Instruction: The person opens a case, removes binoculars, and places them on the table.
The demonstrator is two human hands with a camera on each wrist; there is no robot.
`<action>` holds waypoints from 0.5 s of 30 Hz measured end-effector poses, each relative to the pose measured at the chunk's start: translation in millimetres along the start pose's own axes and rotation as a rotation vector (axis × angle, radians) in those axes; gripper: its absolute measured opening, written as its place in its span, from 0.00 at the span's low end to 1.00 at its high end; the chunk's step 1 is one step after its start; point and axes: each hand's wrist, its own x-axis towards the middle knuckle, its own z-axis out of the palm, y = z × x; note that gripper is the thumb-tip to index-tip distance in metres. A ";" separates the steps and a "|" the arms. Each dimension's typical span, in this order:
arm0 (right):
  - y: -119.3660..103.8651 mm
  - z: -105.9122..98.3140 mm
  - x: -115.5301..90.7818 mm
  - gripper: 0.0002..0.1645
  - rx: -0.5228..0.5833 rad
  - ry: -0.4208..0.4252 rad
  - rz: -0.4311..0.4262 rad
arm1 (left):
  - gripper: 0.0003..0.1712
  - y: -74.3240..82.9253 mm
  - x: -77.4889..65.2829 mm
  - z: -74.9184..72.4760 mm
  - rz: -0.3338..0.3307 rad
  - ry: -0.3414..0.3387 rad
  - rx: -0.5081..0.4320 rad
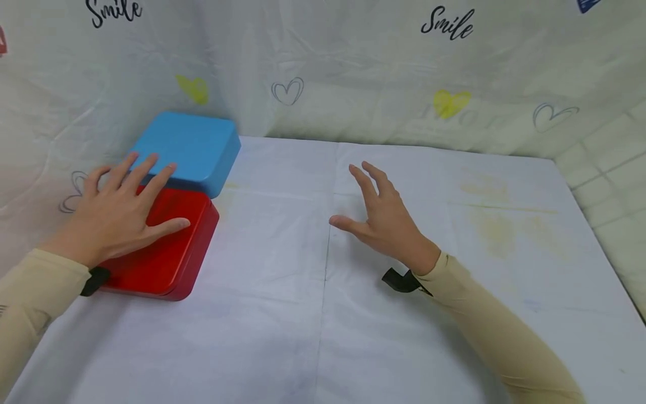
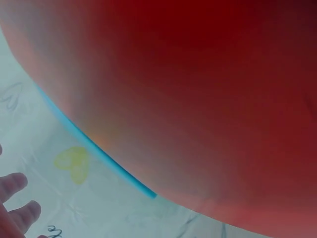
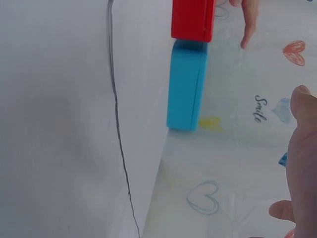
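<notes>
Over the red box (image 1: 166, 247) my left hand (image 1: 118, 207) is spread, its fingers reaching toward the blue box (image 1: 189, 143) behind. Both boxes look like flat lidded cases with rounded corners, set one behind the other at the left of the table. In the left wrist view the red surface (image 2: 198, 114) fills most of the picture, blurred and close, with a thin strip of blue (image 2: 106, 157) along its edge. My right hand (image 1: 388, 219) hovers above the white cloth with fingers apart, holding nothing. The right wrist view has the blue box (image 3: 185, 89) upright against the curtain side.
A white cloth (image 1: 272, 325) with creases and faint yellow stains covers the table. Behind it hangs a pale curtain (image 1: 333, 62) printed with hearts and "Smile" lettering. White tiles (image 1: 615, 179) show past the table's right edge.
</notes>
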 end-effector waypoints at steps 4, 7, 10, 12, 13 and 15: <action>-12.1 8.0 4.8 0.62 0.032 -0.029 -0.006 | 0.58 -7.5 -3.2 0.6 -0.022 -0.007 -0.006; -20.7 13.5 7.2 0.63 0.050 -0.043 -0.012 | 0.58 -11.8 -6.3 0.9 -0.029 -0.009 -0.002; -28.0 18.5 9.5 0.63 0.071 -0.058 -0.021 | 0.59 -15.2 -9.2 1.4 -0.037 -0.012 0.008; -32.3 21.5 11.0 0.63 0.087 -0.065 -0.022 | 0.58 -17.8 -11.0 1.9 -0.042 -0.013 0.007; -34.5 22.9 12.0 0.63 0.097 -0.069 -0.023 | 0.58 -18.9 -11.7 1.9 -0.046 -0.014 0.010; -38.6 25.1 14.1 0.63 0.119 -0.077 -0.023 | 0.58 -20.9 -12.8 2.0 -0.049 -0.014 0.012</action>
